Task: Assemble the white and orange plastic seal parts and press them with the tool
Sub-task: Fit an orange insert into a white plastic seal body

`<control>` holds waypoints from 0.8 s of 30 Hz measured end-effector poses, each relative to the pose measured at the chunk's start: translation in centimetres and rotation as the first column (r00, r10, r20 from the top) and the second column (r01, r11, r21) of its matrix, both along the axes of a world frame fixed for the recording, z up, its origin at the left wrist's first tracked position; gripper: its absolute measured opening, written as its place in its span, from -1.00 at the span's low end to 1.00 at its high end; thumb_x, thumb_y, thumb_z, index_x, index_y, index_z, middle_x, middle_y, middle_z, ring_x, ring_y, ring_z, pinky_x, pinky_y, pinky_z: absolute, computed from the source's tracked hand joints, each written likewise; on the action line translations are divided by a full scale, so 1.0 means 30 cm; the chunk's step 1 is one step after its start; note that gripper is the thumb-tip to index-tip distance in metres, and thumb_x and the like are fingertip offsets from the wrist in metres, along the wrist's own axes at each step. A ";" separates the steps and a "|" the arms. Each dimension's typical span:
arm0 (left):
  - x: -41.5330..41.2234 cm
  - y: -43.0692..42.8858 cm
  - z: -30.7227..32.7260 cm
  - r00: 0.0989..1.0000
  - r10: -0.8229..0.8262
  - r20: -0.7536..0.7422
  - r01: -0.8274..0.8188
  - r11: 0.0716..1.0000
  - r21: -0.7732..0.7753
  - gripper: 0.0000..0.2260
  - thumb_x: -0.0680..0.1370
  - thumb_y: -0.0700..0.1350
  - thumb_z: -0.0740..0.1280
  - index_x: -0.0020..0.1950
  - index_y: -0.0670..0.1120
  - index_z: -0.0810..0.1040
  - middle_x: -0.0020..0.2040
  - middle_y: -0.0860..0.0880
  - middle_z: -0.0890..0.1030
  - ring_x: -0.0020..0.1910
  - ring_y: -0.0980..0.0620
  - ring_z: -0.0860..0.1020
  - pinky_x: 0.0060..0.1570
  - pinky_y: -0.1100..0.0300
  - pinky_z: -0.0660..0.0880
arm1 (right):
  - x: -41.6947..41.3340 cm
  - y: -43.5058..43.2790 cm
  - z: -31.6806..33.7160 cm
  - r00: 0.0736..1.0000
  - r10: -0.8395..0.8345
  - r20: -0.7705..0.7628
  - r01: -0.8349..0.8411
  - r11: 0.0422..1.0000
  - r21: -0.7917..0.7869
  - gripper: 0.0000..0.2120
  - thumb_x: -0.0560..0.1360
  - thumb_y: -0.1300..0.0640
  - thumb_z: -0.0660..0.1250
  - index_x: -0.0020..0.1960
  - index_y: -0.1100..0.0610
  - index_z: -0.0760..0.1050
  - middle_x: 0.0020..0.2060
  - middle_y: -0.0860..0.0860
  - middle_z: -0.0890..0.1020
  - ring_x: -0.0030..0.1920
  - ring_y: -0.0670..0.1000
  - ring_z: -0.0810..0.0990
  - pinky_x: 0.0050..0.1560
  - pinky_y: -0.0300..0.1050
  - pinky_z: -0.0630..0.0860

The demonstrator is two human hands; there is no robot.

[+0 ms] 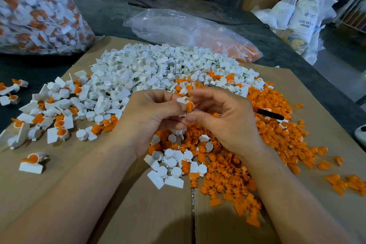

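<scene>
Misalignment was main risk: left hand (156, 113) pinched white part (181, 100), right hand (223, 119) pinched orange part (190, 106) against it; tilted insert could jam or slip from grip.

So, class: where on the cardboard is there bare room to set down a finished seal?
Bare cardboard lies near left, between the left forearm and the lone assembled seal; also far right, beyond the orange pile. The centre is crowded with the white pile.
</scene>
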State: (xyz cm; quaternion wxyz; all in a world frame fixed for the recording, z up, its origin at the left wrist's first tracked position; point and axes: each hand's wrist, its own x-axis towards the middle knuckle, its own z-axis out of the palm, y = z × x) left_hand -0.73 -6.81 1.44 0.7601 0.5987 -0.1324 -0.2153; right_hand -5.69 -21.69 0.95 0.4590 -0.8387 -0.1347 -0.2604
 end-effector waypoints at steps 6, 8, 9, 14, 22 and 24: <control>0.001 0.001 0.000 0.999 0.019 0.034 -0.020 0.999 0.031 -0.80 0.32 -0.34 0.41 -0.46 -0.11 0.61 -0.46 -0.11 0.60 -0.51 0.04 0.57 -0.51 0.31 0.50 | 0.000 -0.003 0.001 1.000 0.002 -0.003 -0.002 1.000 0.003 -0.65 0.31 0.24 0.48 -0.01 -0.07 0.51 -0.17 -0.13 0.60 -0.21 -0.17 0.62 -0.14 -0.29 0.56; 0.000 0.002 0.001 0.999 0.029 0.043 -0.031 0.999 0.037 -0.78 0.37 -0.37 0.39 -0.44 -0.13 0.60 -0.46 -0.12 0.60 -0.51 0.03 0.57 -0.50 0.31 0.51 | 0.000 -0.002 0.001 1.000 0.018 0.010 -0.018 1.000 0.004 -0.73 0.31 0.26 0.47 -0.02 0.07 0.55 -0.19 0.01 0.63 -0.23 -0.10 0.64 -0.17 -0.18 0.59; 0.000 0.002 0.000 0.999 0.030 0.043 -0.032 0.999 0.038 -0.80 0.37 -0.38 0.38 -0.41 -0.15 0.59 -0.45 -0.13 0.60 -0.50 0.03 0.57 -0.50 0.30 0.51 | 0.000 -0.001 0.002 1.000 0.025 0.008 -0.025 1.000 0.010 -0.74 0.31 0.26 0.47 -0.02 0.10 0.56 -0.19 0.05 0.63 -0.24 -0.06 0.64 -0.17 -0.14 0.60; -0.004 0.003 0.009 0.999 0.026 -0.031 -0.025 0.999 0.042 -0.86 0.37 -0.37 0.38 -0.35 -0.18 0.55 -0.50 -0.10 0.57 -0.55 0.05 0.55 -0.59 0.34 0.43 | -0.001 0.002 0.002 1.000 0.026 -0.014 -0.025 1.000 0.018 -0.68 0.30 0.26 0.48 -0.03 0.00 0.53 -0.18 -0.07 0.61 -0.23 -0.16 0.63 -0.16 -0.28 0.56; -0.004 0.005 0.012 0.996 0.085 -0.022 -0.082 0.991 0.102 -0.86 0.35 -0.32 0.40 -0.35 -0.14 0.52 -0.63 0.07 0.39 -0.66 0.15 0.33 -0.65 0.40 0.14 | 0.001 -0.002 0.001 0.999 0.021 -0.045 -0.021 1.000 -0.003 -0.64 0.30 0.30 0.47 -0.03 -0.05 0.52 -0.15 -0.14 0.59 -0.20 -0.20 0.61 -0.12 -0.34 0.53; -0.004 0.005 0.014 0.996 0.082 -0.020 -0.080 0.992 0.102 -0.86 0.34 -0.31 0.41 -0.37 -0.13 0.53 -0.62 0.07 0.40 -0.65 0.15 0.32 -0.66 0.40 0.14 | 0.002 -0.003 -0.001 0.999 0.013 -0.046 -0.014 1.000 -0.008 -0.64 0.31 0.32 0.47 0.00 0.00 0.52 -0.15 -0.14 0.59 -0.19 -0.20 0.61 -0.11 -0.35 0.52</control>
